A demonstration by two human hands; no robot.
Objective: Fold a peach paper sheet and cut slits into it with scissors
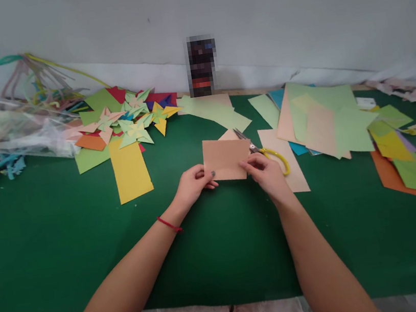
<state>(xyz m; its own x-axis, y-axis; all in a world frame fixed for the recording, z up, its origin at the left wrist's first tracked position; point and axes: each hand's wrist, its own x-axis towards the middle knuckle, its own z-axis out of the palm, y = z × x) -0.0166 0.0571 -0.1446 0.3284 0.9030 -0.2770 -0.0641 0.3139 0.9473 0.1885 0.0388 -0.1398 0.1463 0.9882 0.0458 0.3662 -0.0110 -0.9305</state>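
Between my two hands a small pinkish-tan sheet of paper point(225, 159) is held up over the green table. My left hand point(195, 182) pinches its left edge, thumb in front and fingers partly behind. At the lower right side of the paper, my right hand point(263, 170) grips it between thumb and fingers. Scissors with yellow handles point(278, 158) lie just behind my right hand, their blades pointing away to the upper left. Under them rests a pale pink sheet point(296, 177), partly covered by my right hand.
Folded paper stars point(135, 130) and a yellow sheet point(132, 172) lie at the left on the green table point(205, 249). Pipe cleaners and a plastic bag point(40, 135) fill the far left. Larger green sheets point(351, 125) and coloured paper point(395, 153) spread across the right. A wall stands behind.
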